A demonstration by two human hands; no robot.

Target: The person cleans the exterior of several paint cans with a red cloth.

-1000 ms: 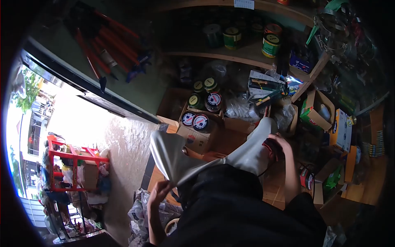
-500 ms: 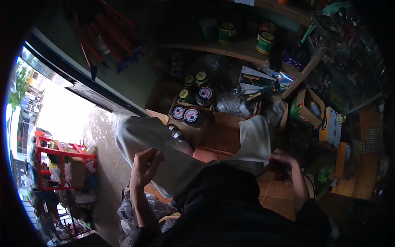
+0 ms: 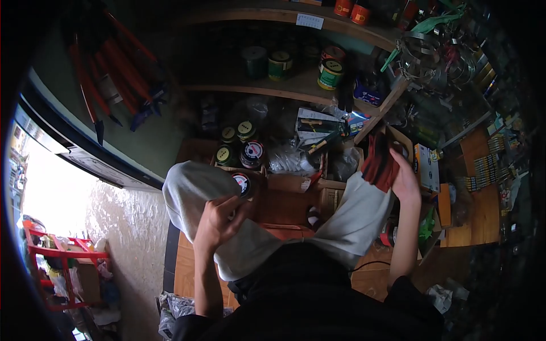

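Observation:
My right hand (image 3: 402,177) is raised beside my right knee, its fingers closed on a dark red cloth (image 3: 380,162) with black patches. The cloth hangs in front of the boxes behind it. Over my other knee, my left hand (image 3: 219,223) is curled with fingers pressed together; whatever they may hold is hidden. Just beyond it stands a dark can with a white round label (image 3: 242,184). Light grey trousers (image 3: 358,213) cover my spread legs, and an open brown cardboard box (image 3: 281,207) lies between them.
Dark jars with yellow lids (image 3: 245,129) stand ahead, near clear plastic packaging (image 3: 290,159). Green cans (image 3: 330,74) sit on a wooden shelf (image 3: 273,90). Orange-handled tools (image 3: 116,71) hang at upper left. A red rack (image 3: 62,253) stands by the bright doorway.
My right hand has risen from beside my right knee, bringing the dark red cloth up and forward. My left hand has moved slightly right, its fingers still curled. The camera view has shifted.

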